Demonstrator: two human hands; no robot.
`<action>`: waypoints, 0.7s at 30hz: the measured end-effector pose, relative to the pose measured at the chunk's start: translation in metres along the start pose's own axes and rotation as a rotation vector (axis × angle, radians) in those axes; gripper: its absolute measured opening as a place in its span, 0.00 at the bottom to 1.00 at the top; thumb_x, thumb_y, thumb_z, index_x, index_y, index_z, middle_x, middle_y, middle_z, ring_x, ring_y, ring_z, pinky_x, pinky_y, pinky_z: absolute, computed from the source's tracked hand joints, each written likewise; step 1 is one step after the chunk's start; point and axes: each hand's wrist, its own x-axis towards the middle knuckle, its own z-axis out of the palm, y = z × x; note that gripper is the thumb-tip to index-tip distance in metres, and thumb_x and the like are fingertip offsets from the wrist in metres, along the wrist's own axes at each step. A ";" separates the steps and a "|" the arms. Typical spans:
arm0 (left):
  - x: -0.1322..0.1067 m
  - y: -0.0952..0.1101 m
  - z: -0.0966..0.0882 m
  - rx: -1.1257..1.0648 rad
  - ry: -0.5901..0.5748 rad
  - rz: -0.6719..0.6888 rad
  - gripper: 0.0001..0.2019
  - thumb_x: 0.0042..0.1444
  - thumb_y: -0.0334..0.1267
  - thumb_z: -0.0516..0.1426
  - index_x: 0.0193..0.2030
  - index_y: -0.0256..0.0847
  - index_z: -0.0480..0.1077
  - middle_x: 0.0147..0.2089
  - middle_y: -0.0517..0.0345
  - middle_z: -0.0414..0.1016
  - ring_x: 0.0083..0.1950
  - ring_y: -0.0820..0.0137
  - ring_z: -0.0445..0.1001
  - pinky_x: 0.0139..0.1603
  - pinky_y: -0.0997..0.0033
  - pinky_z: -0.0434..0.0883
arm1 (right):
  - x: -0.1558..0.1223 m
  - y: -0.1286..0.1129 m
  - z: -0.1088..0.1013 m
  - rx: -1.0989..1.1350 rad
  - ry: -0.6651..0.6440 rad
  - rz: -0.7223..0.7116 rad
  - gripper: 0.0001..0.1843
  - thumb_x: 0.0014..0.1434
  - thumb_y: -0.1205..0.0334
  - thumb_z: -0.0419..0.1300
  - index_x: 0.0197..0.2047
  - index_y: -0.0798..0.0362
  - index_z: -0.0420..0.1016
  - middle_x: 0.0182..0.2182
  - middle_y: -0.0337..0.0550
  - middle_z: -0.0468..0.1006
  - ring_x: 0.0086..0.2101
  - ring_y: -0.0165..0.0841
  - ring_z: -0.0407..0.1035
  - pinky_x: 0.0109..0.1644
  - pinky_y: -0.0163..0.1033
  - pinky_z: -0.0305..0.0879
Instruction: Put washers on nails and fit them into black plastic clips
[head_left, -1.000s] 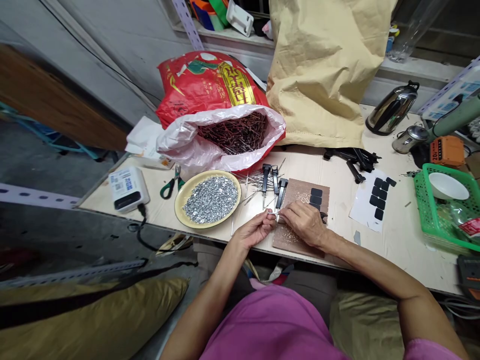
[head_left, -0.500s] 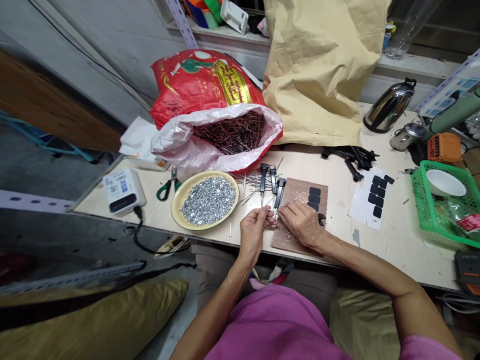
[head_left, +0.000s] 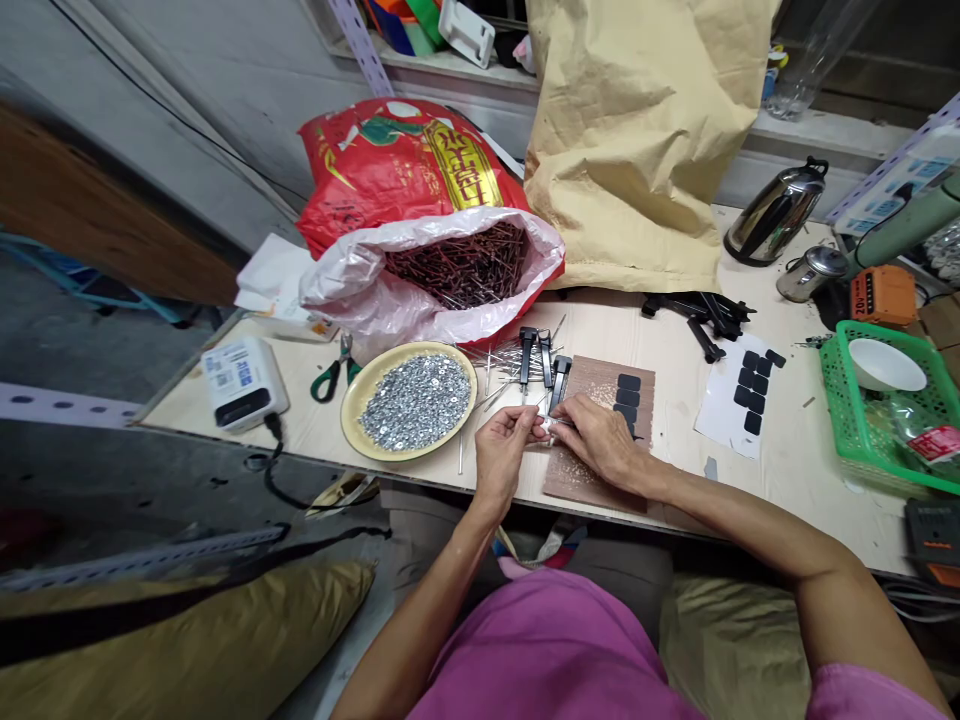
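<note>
My left hand (head_left: 504, 455) is closed in a pinch over the front of the table, just left of a brown board (head_left: 592, 478). Between the fingertips of both hands shows a small silvery metal piece (head_left: 548, 422), too small to make out. My right hand (head_left: 604, 440) lies over the board with thumb and fingers pressed together at that piece. Black-headed metal rods (head_left: 527, 355) lie just beyond my fingertips, with a pile of thin bare rods (head_left: 502, 358) beside them. Black rounded pads (head_left: 627, 392) rest on the board past my right hand.
Left of my hands is a yellow dish (head_left: 352, 425) of small metal washers. Behind it a red bag (head_left: 375, 180) lies open, full of dark rods. Green-handled scissors (head_left: 326, 380), a white device (head_left: 244, 385), a paper with black pads (head_left: 716, 405) and a green basket (head_left: 844, 420) stand around.
My right hand has turned slightly and its fingers have shifted at the small metal piece. A dark hooked end beside that hand now shows less. My left hand stays nearly in place.
</note>
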 end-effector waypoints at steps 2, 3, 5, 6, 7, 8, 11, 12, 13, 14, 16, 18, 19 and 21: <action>0.001 0.004 0.002 0.008 -0.002 0.029 0.19 0.42 0.51 0.64 0.30 0.35 0.70 0.25 0.60 0.73 0.24 0.75 0.71 0.30 0.73 0.72 | 0.001 -0.001 -0.002 -0.251 0.083 -0.137 0.08 0.65 0.66 0.52 0.37 0.54 0.71 0.33 0.42 0.74 0.32 0.29 0.65 0.32 0.34 0.53; 0.001 0.005 0.003 0.019 -0.003 0.049 0.19 0.43 0.51 0.63 0.29 0.36 0.70 0.25 0.60 0.73 0.24 0.76 0.70 0.29 0.73 0.72 | 0.002 -0.002 -0.004 -0.360 0.125 -0.209 0.10 0.66 0.67 0.50 0.36 0.54 0.72 0.31 0.42 0.74 0.31 0.30 0.64 0.32 0.36 0.52; 0.001 0.005 0.003 0.053 -0.005 0.101 0.18 0.46 0.52 0.62 0.29 0.37 0.68 0.25 0.61 0.71 0.23 0.77 0.68 0.26 0.75 0.69 | 0.005 -0.003 -0.007 -0.520 0.236 -0.345 0.14 0.67 0.69 0.48 0.35 0.55 0.72 0.28 0.42 0.73 0.30 0.31 0.63 0.32 0.38 0.50; 0.001 0.004 0.004 0.085 -0.006 0.132 0.18 0.47 0.53 0.61 0.29 0.37 0.67 0.24 0.62 0.70 0.22 0.77 0.66 0.24 0.76 0.67 | 0.006 -0.004 -0.009 -0.569 0.299 -0.400 0.14 0.67 0.70 0.47 0.35 0.55 0.73 0.27 0.42 0.73 0.30 0.31 0.62 0.32 0.38 0.49; 0.001 0.003 0.003 0.133 -0.003 0.174 0.18 0.50 0.53 0.59 0.29 0.38 0.66 0.23 0.63 0.68 0.20 0.78 0.64 0.22 0.77 0.64 | 0.008 -0.006 -0.011 -0.600 0.359 -0.442 0.14 0.67 0.71 0.47 0.36 0.55 0.73 0.26 0.41 0.73 0.29 0.31 0.61 0.32 0.39 0.48; 0.002 0.001 0.003 0.198 0.005 0.233 0.17 0.52 0.53 0.57 0.29 0.39 0.65 0.22 0.65 0.65 0.20 0.78 0.62 0.21 0.77 0.62 | 0.008 -0.007 -0.012 -0.614 0.406 -0.471 0.14 0.67 0.71 0.48 0.36 0.56 0.73 0.26 0.41 0.72 0.28 0.31 0.60 0.32 0.39 0.48; 0.006 -0.004 -0.001 0.440 0.042 0.499 0.18 0.60 0.53 0.49 0.27 0.42 0.61 0.21 0.65 0.61 0.21 0.76 0.59 0.23 0.75 0.60 | 0.008 -0.011 -0.015 -0.590 0.433 -0.490 0.14 0.67 0.71 0.48 0.34 0.56 0.73 0.24 0.40 0.71 0.28 0.31 0.59 0.31 0.38 0.48; 0.008 -0.005 -0.002 0.510 0.044 0.597 0.19 0.62 0.52 0.47 0.26 0.42 0.59 0.21 0.65 0.60 0.22 0.76 0.59 0.24 0.75 0.59 | 0.008 -0.012 -0.016 -0.569 0.406 -0.485 0.14 0.67 0.71 0.48 0.34 0.55 0.72 0.24 0.40 0.71 0.28 0.31 0.59 0.31 0.38 0.48; 0.010 -0.005 -0.004 0.567 0.030 0.685 0.19 0.63 0.51 0.44 0.26 0.42 0.58 0.21 0.65 0.59 0.22 0.75 0.59 0.25 0.74 0.59 | 0.007 -0.012 -0.016 -0.542 0.370 -0.477 0.15 0.67 0.71 0.47 0.33 0.55 0.72 0.24 0.39 0.71 0.28 0.31 0.60 0.31 0.38 0.49; 0.012 -0.004 -0.006 0.611 0.003 0.761 0.20 0.64 0.50 0.42 0.26 0.43 0.57 0.21 0.64 0.59 0.22 0.75 0.58 0.25 0.74 0.59 | 0.006 -0.012 -0.017 -0.510 0.333 -0.463 0.15 0.67 0.70 0.47 0.33 0.55 0.72 0.25 0.39 0.71 0.28 0.30 0.61 0.32 0.37 0.50; 0.015 -0.002 -0.011 0.673 -0.077 0.872 0.20 0.66 0.49 0.41 0.25 0.43 0.55 0.21 0.64 0.57 0.22 0.75 0.57 0.25 0.73 0.57 | 0.004 -0.010 -0.017 -0.420 0.263 -0.422 0.15 0.68 0.66 0.48 0.33 0.54 0.72 0.26 0.40 0.71 0.29 0.30 0.62 0.32 0.36 0.51; 0.017 0.002 -0.014 0.705 -0.161 0.910 0.20 0.66 0.48 0.41 0.23 0.43 0.53 0.21 0.65 0.54 0.22 0.74 0.55 0.25 0.73 0.56 | 0.003 -0.007 -0.016 -0.285 0.194 -0.361 0.15 0.69 0.63 0.48 0.34 0.55 0.71 0.27 0.40 0.72 0.29 0.29 0.64 0.31 0.34 0.53; 0.018 0.004 -0.016 0.711 -0.199 0.893 0.20 0.66 0.48 0.41 0.23 0.43 0.52 0.20 0.65 0.53 0.21 0.74 0.54 0.25 0.72 0.55 | 0.003 -0.005 -0.016 -0.213 0.155 -0.335 0.14 0.69 0.62 0.48 0.35 0.55 0.71 0.28 0.40 0.72 0.29 0.28 0.64 0.31 0.33 0.54; 0.017 0.008 -0.016 0.714 -0.256 0.778 0.20 0.64 0.49 0.42 0.22 0.44 0.51 0.20 0.66 0.51 0.21 0.74 0.52 0.24 0.72 0.53 | 0.003 -0.002 -0.016 -0.127 0.091 -0.301 0.14 0.69 0.62 0.48 0.36 0.56 0.70 0.30 0.40 0.72 0.29 0.27 0.65 0.31 0.32 0.56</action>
